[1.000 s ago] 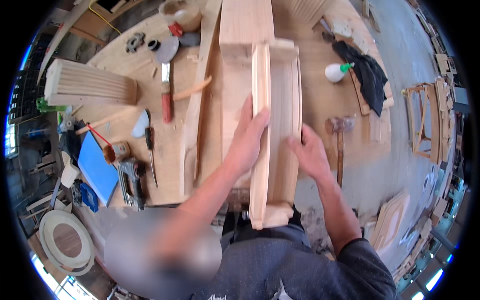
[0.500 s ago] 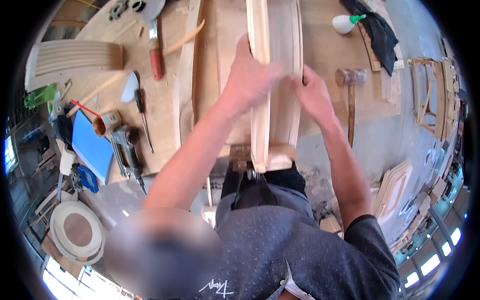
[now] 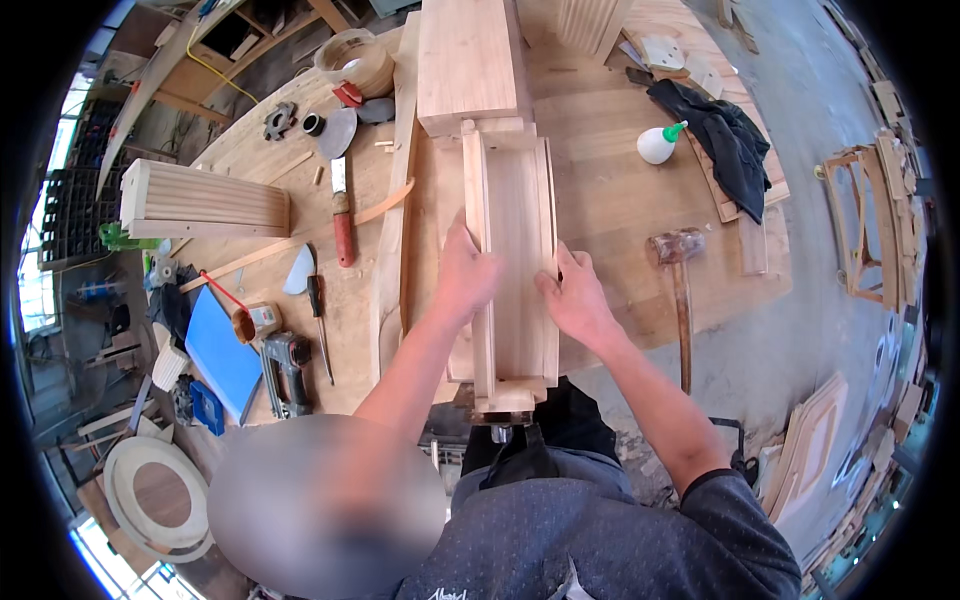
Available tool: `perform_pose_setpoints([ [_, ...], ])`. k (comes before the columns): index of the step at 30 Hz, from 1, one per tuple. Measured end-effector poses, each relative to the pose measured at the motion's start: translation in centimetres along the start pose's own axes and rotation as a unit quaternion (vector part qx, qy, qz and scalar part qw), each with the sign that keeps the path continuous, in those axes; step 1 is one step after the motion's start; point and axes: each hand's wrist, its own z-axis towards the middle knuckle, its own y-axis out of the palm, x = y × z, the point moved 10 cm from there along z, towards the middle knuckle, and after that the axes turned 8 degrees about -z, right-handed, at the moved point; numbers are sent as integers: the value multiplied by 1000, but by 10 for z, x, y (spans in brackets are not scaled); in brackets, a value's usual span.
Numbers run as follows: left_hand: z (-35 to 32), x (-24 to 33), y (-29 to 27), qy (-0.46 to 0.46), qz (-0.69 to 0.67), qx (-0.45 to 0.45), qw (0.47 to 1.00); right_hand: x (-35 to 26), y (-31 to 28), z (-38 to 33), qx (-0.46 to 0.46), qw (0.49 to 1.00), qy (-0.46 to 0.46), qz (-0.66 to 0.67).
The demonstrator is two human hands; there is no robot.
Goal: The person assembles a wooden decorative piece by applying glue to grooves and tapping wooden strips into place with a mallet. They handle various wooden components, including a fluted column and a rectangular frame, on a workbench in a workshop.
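Squarely between both hands (image 3: 520, 285) — wooden frame (image 3: 515, 230).

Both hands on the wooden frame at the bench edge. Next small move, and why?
Probably slide the wooden frame further onto the workbench. The left hand and right hand grip its two side rails, and its near end overhangs the bench edge.

Head-worn fisheye looks steeply down — seemingly close — over the workbench (image 3: 620, 200).
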Motion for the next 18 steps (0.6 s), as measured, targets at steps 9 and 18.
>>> perform_pose_setpoints([
  [9,-2,-1,-4,-29,10,-1,1000,7,-8,-41,58,992,0,113],
  [18,6,-21,-6,-21,25,-14,999,24,73,-250,38,986,110,116],
])
